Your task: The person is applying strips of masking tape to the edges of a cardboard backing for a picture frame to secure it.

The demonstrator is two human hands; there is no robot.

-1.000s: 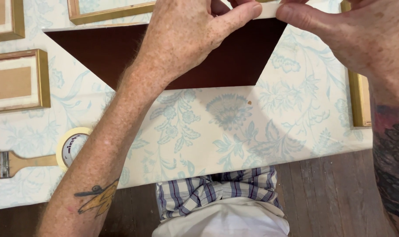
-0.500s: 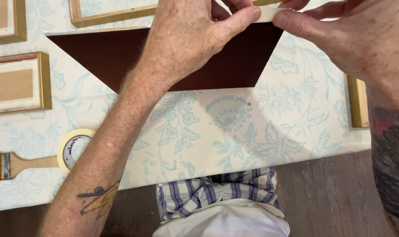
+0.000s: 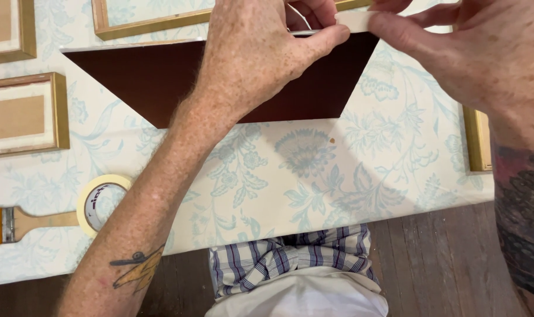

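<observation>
Both hands work at the far edge of the dark brown board (image 3: 149, 82): left hand (image 3: 261, 53) presses down on it, right hand (image 3: 455, 53) pinches a strip of pale tape (image 3: 355, 20) across its edge. Taping appears partly done. A tape roll (image 3: 102, 202) and brush (image 3: 20, 223) lie near left; gilt frames (image 3: 26, 111) surround the surface (image 3: 279, 194), none obstructing.

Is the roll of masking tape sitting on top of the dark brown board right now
No, the roll of masking tape lies on the floral cloth beside the paintbrush, well apart from the dark brown board.
</observation>
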